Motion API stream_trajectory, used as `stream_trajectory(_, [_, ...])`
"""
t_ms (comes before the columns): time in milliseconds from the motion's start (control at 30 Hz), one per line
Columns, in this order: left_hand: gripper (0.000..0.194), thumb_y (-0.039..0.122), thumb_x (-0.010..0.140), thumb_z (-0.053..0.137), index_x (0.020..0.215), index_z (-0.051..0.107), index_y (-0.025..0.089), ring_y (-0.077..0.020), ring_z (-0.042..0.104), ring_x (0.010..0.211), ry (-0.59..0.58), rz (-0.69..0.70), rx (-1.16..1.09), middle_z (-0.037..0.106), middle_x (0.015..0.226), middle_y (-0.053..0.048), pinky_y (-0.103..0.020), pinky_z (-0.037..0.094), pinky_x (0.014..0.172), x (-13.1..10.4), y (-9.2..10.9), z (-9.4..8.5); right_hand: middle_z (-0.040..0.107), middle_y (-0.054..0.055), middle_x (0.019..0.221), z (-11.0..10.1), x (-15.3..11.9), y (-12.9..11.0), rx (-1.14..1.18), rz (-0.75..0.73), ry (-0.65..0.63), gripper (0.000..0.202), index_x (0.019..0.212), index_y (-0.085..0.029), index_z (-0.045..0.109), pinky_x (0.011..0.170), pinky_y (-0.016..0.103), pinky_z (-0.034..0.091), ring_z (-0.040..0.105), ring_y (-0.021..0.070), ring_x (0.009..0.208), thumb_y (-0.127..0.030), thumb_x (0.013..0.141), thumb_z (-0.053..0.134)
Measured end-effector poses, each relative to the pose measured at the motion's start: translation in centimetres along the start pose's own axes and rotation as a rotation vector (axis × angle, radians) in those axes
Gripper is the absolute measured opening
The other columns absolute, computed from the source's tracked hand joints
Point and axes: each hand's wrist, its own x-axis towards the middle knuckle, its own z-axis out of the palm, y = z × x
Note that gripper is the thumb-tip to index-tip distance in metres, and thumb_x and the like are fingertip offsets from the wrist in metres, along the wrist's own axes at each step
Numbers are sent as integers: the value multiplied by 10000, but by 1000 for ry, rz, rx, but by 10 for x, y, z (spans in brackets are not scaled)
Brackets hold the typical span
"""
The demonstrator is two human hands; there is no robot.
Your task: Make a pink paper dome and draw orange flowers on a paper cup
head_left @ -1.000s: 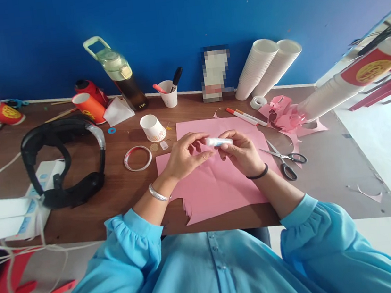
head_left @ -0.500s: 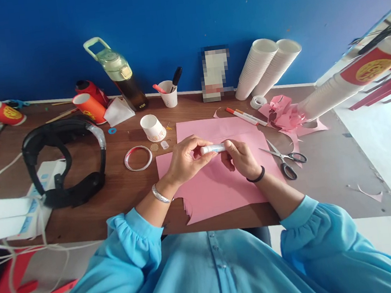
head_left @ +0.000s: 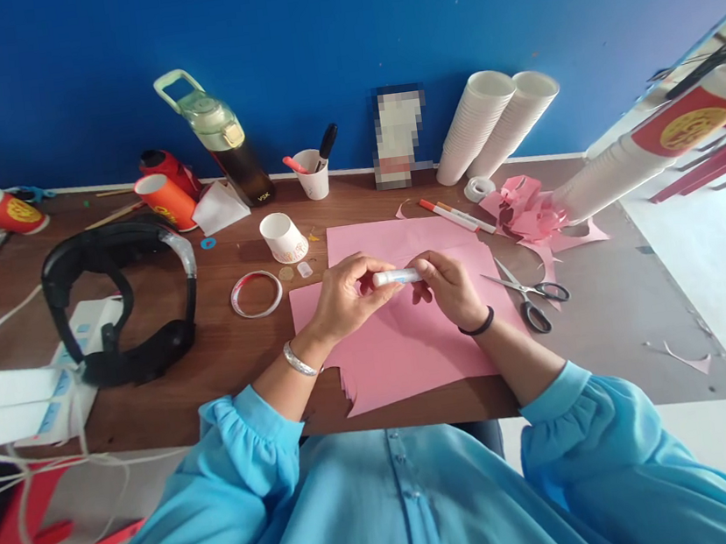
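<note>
Both hands are closed on a small white glue stick [head_left: 396,277] with a bluish label, held level above the pink paper [head_left: 430,334]. My left hand [head_left: 353,291] pinches its left end between thumb and fingers. At its right end, my right hand [head_left: 447,286] grips it with the thumb on top. A small translucent cap [head_left: 305,269] lies left of the paper, near a white paper cup [head_left: 283,238]. The pink sheets lie flat under the hands, with a curved cut at the lower left corner. Scissors [head_left: 528,293] rest partly open, right of my right hand.
A tape ring [head_left: 256,295], a black headset [head_left: 128,354] and a power strip [head_left: 63,388] are on the left. Behind stand a bottle [head_left: 222,152], a pen cup [head_left: 312,175] and stacked cups [head_left: 474,128]. Markers [head_left: 458,216] and pink scraps [head_left: 531,212] lie at the right.
My right hand has shifted slightly to the right and its fingers have changed position on the glue stick. My left hand has hardly moved.
</note>
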Motion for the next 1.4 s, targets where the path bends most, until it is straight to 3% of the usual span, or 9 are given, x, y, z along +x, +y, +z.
stream_trajectory(200, [231,393,863,755,966,727,189,-105,580,634,84,-75,-28,701,807,-20,-241,462,583,1,-2,2,559,-40,656,2,1,0,198,-28,13,475,1065,-209,709,586,318,627,534,118,578,-629,843,725])
stream_trajectory(400, [196,359,855,766,945,732,188,-104,585,655,55,-22,-45,717,841,-29,-237,478,594,1,-2,0,501,-48,568,4,-1,1,162,89,-17,535,729,-187,628,415,276,537,414,75,407,-699,881,621])
stream_trajectory(567, [189,339,852,774,958,732,189,-97,576,643,63,-14,-10,720,848,-27,-232,465,581,1,-3,1,524,-23,559,3,-1,4,53,95,-23,606,713,-181,618,438,246,470,476,87,442,-743,916,517])
stream_trajectory(733, [172,314,846,781,951,728,188,-88,559,625,69,3,-9,696,798,-5,-222,440,565,1,-4,1,548,-50,610,3,1,2,127,-1,32,465,896,-191,660,506,267,564,499,91,486,-655,870,675])
stream_trajectory(967, [150,322,862,763,940,724,200,-101,560,633,41,58,15,695,790,-9,-235,438,569,3,-4,1,505,-60,571,1,1,1,164,113,3,487,696,-188,566,401,252,512,414,60,392,-625,867,694])
stream_trajectory(1067, [170,332,864,763,964,730,199,-104,575,656,44,24,-4,713,841,-21,-236,450,583,2,-6,2,537,-46,607,1,2,3,213,94,-11,450,814,-180,647,477,254,524,487,81,458,-624,878,681])
stream_trajectory(1200, [258,402,878,742,1026,732,192,-121,614,721,9,-48,-87,712,886,-41,-244,486,631,2,-9,2,582,-40,715,5,4,5,398,139,-73,477,1012,-215,678,551,264,548,537,105,577,-554,725,850])
stream_trajectory(1300, [426,462,846,764,1182,688,212,-138,646,831,-35,-77,-104,718,1087,-75,-248,510,689,4,-13,-4,518,-57,686,2,6,4,426,88,21,368,950,-233,656,563,252,541,499,97,577,-477,747,841])
stream_trajectory(1400, [292,393,916,682,1152,683,220,-135,637,865,70,-98,68,705,1118,-63,-253,516,740,8,-21,-12,551,-40,747,-6,8,4,363,-10,136,305,916,-248,612,604,256,547,543,109,638,-485,812,774])
